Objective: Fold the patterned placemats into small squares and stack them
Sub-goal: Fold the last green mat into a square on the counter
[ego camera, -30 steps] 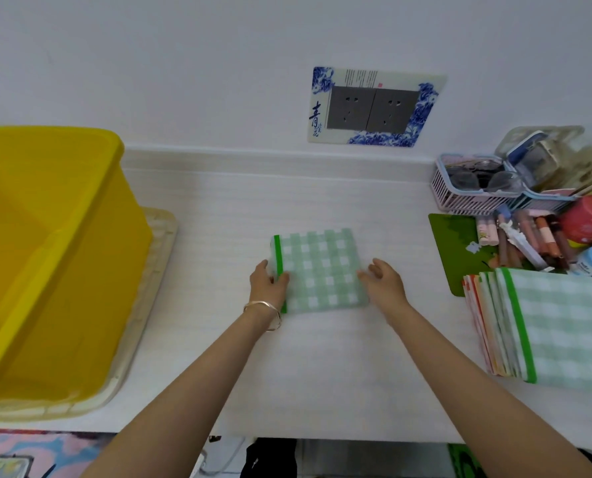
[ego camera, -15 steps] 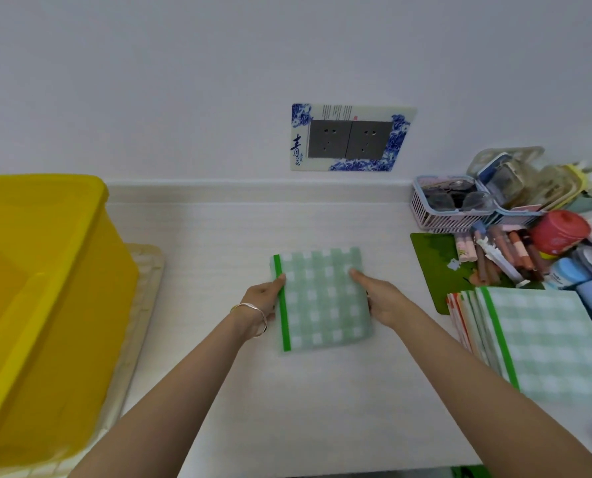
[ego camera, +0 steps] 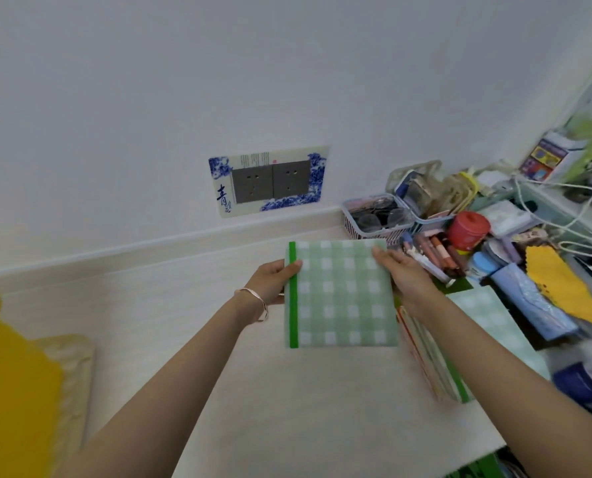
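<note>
Since the earlier frames the folded placemat [ego camera: 343,294] has gone from lying flat mid-table to being carried rightward and up, and the view has swung right with it. It now looks clear of the table [ego camera: 287,415], its right edge overlapping the near-left corner of the stack [ego camera: 488,322] that sits at the table's right edge. Left hand [ego camera: 272,282] pinches the left side, thumb lying over the dark green border strip and the other fingers tucked beneath, out of sight; bracelet [ego camera: 257,305] on that wrist. Right hand [ego camera: 406,279] grips the right side near the far corner, thumb on top and the rest of the fingers hidden under the cloth, so both hands are clamped on the same mat. Step in hand, judged: folding of this mat is done and this is the transfer onto the stack. Next move calls for carrying it further right until it is squarely over the stack, lining edges up with the green checked piece on top, lowering flat so the folds do not spring open, then letting go with both hands. Loose clutter crowds the back right corner just beside the stack, so the drop has little room. Yellow tub [ego camera: 11,391] at the left edge is not involved.
</note>
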### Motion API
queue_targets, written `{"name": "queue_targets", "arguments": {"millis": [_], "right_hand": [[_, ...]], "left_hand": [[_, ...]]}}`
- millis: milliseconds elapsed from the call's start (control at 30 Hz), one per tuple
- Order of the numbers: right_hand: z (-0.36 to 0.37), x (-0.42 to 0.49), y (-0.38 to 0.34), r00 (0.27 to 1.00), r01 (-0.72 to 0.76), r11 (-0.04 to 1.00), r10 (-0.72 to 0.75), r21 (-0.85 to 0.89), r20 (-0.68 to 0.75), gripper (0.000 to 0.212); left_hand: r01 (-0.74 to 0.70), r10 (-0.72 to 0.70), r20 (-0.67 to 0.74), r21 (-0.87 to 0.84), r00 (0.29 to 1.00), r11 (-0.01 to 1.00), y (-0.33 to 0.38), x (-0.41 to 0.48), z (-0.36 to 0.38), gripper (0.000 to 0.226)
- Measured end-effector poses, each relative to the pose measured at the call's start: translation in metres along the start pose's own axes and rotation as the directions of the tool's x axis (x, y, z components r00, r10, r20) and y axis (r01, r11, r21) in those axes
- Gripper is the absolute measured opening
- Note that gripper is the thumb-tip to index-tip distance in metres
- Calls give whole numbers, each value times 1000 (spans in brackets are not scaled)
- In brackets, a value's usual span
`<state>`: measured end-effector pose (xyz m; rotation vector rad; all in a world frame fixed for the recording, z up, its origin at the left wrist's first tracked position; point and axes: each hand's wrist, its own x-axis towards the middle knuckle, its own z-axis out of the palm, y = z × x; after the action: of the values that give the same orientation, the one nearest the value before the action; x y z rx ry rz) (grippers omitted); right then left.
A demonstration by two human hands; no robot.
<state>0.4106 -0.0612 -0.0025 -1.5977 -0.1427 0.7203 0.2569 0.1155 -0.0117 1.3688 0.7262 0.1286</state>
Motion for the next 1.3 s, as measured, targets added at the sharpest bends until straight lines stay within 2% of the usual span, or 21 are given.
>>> {"name": "queue_targets", "arguments": {"millis": [167,267,367,500,600,700,867,1067,1300], "right_hand": [[-68,-7,-5,998,25,1000,-25,0,-51,9],[-119,-10,-4,997,-5,999,2,-45,-74,23],[-157,-18,-6,994,-87,989,78,-123,-69,24],[-220,-28,-3,990,-138,965,135,-224,-28,32],[-253,-31,9,986,-167,957,168,-236,-16,33],[-267,-28,21,986,-164,966,157,-199,-51,29],[-268,-13,39,987,-143,962,122,-231,-103,46],[-264,0,52,990,-105,951,73,-289,-122,45],[-269,6,48,993,-94,950,69,-297,-92,42]], "left_hand": [[-52,52,-2,-71,999,996,7,-5,64,18],[-32,34,19,-99,999,995,-3,-10,113,18],[8,-7,3,-147,1000,989,-17,-10,152,17],[45,-62,-69,-228,996,973,-31,-9,214,13],[57,-94,-132,-262,987,963,-41,-5,244,10],[69,-114,-175,-245,978,967,-50,0,261,13],[15,-62,-255,-182,965,983,-56,3,264,35],[-46,-1,-323,-139,947,989,-65,3,258,36],[-103,31,-312,-216,950,971,-62,-1,253,32]]}}
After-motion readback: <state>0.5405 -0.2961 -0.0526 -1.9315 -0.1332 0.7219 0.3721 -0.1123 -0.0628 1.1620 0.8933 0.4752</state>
